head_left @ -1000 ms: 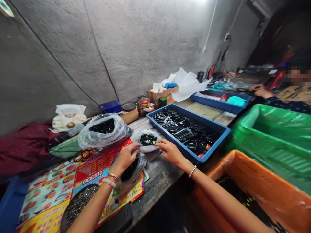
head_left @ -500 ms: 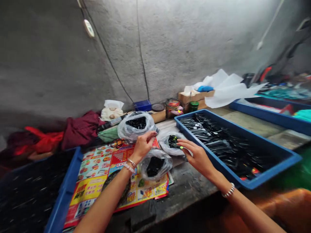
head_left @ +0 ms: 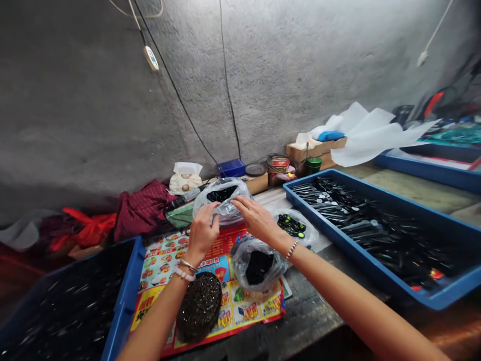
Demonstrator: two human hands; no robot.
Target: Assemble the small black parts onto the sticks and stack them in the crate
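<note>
My left hand (head_left: 204, 231) is at the near left side of a clear plastic bag (head_left: 235, 213) filled with small black pieces (head_left: 221, 193). Its fingers are bent, with the thumb apart from them and nothing visible between. Opposite it, my right hand (head_left: 259, 218) reaches its fingers to the bag's near right side; the thumb is hidden beneath. Whether either hand pinches the film does not show. A second bag (head_left: 310, 231) with black and yellow-green pieces (head_left: 290, 224) lies beyond my right wrist. Below that wrist is a third bag (head_left: 240, 268) with black contents (head_left: 259, 266).
A dark, round, glittery pad (head_left: 201, 306) rests on a printed colour flyer (head_left: 161, 265). Blue trays of black parts flank the hands, one left (head_left: 130, 296) and one right (head_left: 391, 281). Maroon cloth (head_left: 141, 210), a blue box (head_left: 231, 168) and a green tin (head_left: 313, 164) line the wall.
My right hand has moved left, from the bag with yellow-green pieces to the rear bag. My left hand has drawn slightly back toward me. The view has shifted, uncovering the round pad.
</note>
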